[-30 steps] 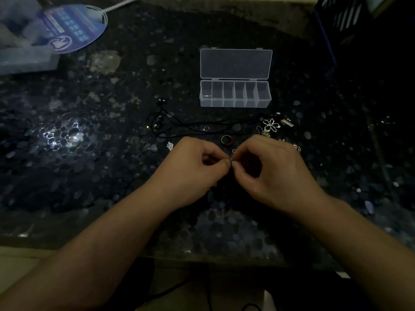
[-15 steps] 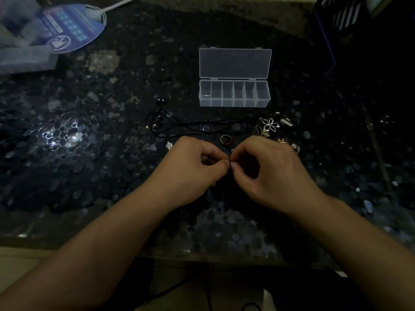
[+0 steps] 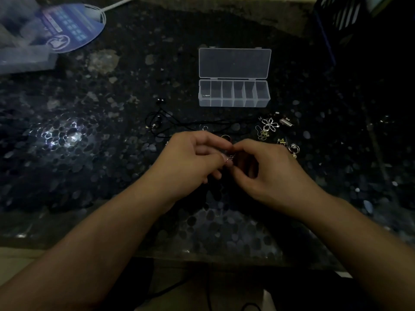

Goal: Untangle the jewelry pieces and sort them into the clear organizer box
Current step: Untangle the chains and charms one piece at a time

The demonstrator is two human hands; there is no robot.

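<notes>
Clear plastic box: the organizer box (image 3: 233, 94) stands open on the far side of the table, its lid (image 3: 234, 63) laid flat behind it; six compartments run in a row, and only the leftmost shows something small at its bottom, too faint to name.
Table: a dark pebble-patterned top (image 3: 89, 167), dimly lit, with one bright glare patch at the left.
Left hand: the left hand (image 3: 190, 160) has its fingers curled, thumb and forefinger pinching a small silver jewelry piece (image 3: 230, 158) at the fingertips.
Right hand: the right hand (image 3: 267, 173) meets the left fingertip to fingertip, its fingers curled and pinching the same small piece from the other side; how the piece is joined or tangled is too small to tell.
Black cord: a thin black cord necklace (image 3: 190, 126) lies looped on the table between the hands and the box, with dark beads (image 3: 160, 100) at its far left end.
Ring: a ring (image 3: 225, 138) lies just beyond the knuckles, partly hidden by them.
Loose pieces: to the right of the hands lie a silver flower pendant (image 3: 269, 124), a fine gold chain (image 3: 263, 134), a small silver bar (image 3: 286, 121) and a round silver hoop piece (image 3: 293, 149), near one another.
Far left corner: a round blue printed fan (image 3: 71, 28) lies partly under blurred translucent plastic (image 3: 22, 41).
</notes>
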